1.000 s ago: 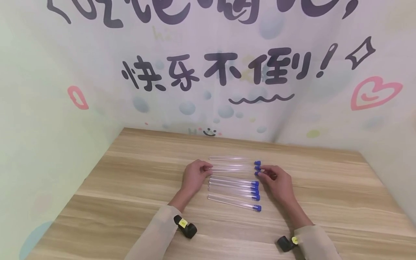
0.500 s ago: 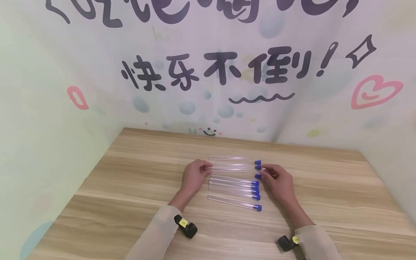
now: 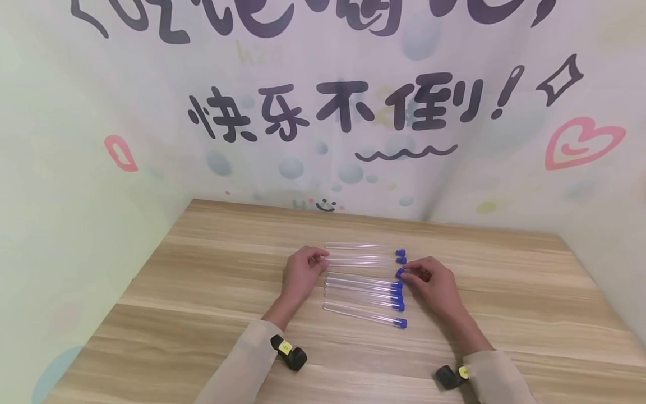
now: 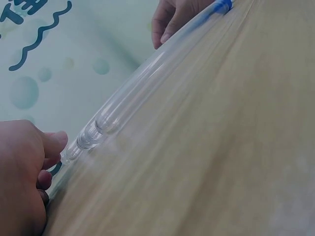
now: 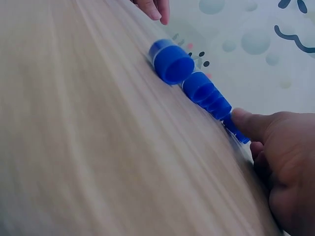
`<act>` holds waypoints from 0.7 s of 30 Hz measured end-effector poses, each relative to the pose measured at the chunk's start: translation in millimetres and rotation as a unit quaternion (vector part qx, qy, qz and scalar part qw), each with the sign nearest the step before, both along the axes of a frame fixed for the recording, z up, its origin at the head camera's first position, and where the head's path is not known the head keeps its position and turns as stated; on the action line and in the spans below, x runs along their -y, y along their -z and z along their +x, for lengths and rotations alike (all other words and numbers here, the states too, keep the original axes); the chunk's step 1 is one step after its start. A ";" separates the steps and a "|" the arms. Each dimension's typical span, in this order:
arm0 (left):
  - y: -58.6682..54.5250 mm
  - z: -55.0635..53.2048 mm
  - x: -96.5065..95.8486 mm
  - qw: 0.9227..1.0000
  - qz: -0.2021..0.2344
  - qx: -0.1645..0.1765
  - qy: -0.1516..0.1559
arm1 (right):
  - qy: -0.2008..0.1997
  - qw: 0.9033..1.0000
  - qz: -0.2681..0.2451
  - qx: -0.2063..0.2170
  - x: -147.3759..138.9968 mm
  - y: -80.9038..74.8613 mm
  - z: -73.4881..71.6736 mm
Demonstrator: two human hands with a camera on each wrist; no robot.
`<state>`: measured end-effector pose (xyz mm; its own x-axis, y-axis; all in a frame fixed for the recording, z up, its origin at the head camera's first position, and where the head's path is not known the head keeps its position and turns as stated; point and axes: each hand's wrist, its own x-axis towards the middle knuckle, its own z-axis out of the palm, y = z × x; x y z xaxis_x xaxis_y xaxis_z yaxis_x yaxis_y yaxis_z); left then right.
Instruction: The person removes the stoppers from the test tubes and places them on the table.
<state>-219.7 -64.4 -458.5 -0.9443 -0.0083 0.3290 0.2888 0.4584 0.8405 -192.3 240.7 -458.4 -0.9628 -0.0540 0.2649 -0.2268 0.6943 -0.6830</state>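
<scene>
My left hand (image 3: 301, 275) pinches the rounded end of a clear, uncapped test tube (image 3: 360, 264) lying on the table. Another uncapped tube lies right beside it, and a third tube (image 3: 355, 246) lies farther back. Between thumb and fingertips, my right hand (image 3: 435, 285) holds a small blue cap (image 3: 400, 273), slightly tilted, off the tubes' right ends. Two loose caps (image 3: 401, 253) lie just behind it. In the right wrist view, the thumb covers part of the farthest blue cap (image 5: 237, 130).
Several tubes with blue caps (image 3: 363, 290) lie side by side in front of the uncapped ones. One capped tube (image 3: 364, 315) lies apart, nearest me. The wood-grain table (image 3: 202, 280) meets a printed cloth wall (image 3: 303, 185) at the back.
The right fingers have come away from the blue cap and taken hold of it again. It has shifted slightly toward me and tilted. My left hand has stayed nearly still.
</scene>
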 end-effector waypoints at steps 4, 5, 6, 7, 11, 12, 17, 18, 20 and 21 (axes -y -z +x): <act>-0.8 -0.6 -0.5 1.000 0.002 -0.004 0.003 | -0.013 1.000 0.011 -0.011 -0.4 -1.2 -1.1; -0.8 -0.7 -0.6 1.000 0.003 -0.004 0.004 | -0.018 1.000 0.013 -0.016 -0.3 -1.4 -1.5; -0.7 -1.1 -0.7 1.000 0.003 -0.003 0.005 | -0.024 0.999 0.017 -0.021 -0.1 -1.5 -1.9; -0.6 -1.4 -0.8 1.000 0.002 -0.001 0.005 | -0.031 0.999 0.021 -0.027 0.1 -1.3 -2.4; 0.2 -2.5 -1.1 1.000 0.001 0.006 0.005 | -0.046 0.997 0.034 -0.042 1.4 -0.6 -4.0; 0.4 -2.7 -1.2 1.000 0.001 0.007 0.005 | -0.043 0.998 0.035 -0.044 1.7 -0.3 -4.2; 0.3 -2.5 -1.1 1.000 -0.002 0.013 0.003 | -0.018 0.998 0.035 -0.058 4.6 0.5 -5.7; 0.2 -2.0 -0.9 1.000 -0.004 0.013 0.003 | -0.014 0.997 0.039 -0.063 5.1 1.1 -6.4; -0.5 -1.6 -0.7 1.000 -0.007 0.017 0.003 | -0.009 0.996 0.044 -0.073 6.4 2.0 -8.1; -1.0 -1.4 -0.6 1.000 -0.009 0.018 0.003 | -0.006 0.996 0.043 -0.076 6.9 2.0 -9.0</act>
<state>-221.0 -63.8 -457.5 -0.9557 0.0032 0.2943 0.2609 0.4722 0.8420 -201.3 233.7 -460.4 -0.9114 -0.0942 0.4007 -0.3315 0.7451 -0.5788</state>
